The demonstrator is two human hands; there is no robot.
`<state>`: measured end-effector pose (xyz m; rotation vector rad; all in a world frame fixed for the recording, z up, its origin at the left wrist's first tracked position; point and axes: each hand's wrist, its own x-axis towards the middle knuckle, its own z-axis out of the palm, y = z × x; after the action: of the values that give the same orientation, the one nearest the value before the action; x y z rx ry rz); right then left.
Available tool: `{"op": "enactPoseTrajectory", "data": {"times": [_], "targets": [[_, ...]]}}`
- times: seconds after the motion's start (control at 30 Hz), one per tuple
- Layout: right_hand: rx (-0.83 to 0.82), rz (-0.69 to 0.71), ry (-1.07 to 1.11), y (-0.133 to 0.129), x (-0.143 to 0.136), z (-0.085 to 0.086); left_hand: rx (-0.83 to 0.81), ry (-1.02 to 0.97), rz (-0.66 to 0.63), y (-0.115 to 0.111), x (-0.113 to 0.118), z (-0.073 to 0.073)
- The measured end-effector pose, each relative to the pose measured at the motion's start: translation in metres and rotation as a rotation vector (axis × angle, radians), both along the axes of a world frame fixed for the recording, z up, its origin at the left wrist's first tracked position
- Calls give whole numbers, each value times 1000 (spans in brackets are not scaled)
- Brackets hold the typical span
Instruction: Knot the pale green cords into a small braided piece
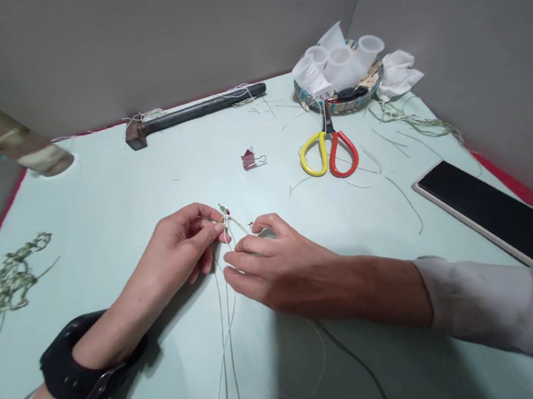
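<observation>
My left hand pinches a small knotted piece of cord between thumb and fingers, with a dark red spot at its top. Thin white and green cords hang from it down across the table to the near edge. My right hand is just to the right, its fingers curled over a green cord that runs from the knot. The thumb of that hand is hidden, and a darker cord comes out below it towards me.
Beyond my hands are a binder clip, scissors and a hammer. A basket holds white plastic cups at the back right. A phone lies right, knotted green cordwork left. A pole stands back left.
</observation>
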<state>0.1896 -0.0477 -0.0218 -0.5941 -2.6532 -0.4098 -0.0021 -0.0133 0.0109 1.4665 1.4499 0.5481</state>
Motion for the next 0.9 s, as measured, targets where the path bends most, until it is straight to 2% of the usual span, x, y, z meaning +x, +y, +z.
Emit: {"op": "enactPoseTrajectory", "data": {"times": [0.17,0.3,0.5,0.73,0.9], "targets": [[20,40,56,-1,-12,1,23,0,5,-3,-3,-3],[-90,52,114,-2,-16,0,19,1,1,-4,-6,-3],[-180,79,276,-6,-1,-5,2,13,10,-3,-5,-5],[-332,35,281,-6,12,4,39,77,46,-7,-5,-5],[-379,34,243,-11,16,1,175,267,25,-10,-5,-7]]}}
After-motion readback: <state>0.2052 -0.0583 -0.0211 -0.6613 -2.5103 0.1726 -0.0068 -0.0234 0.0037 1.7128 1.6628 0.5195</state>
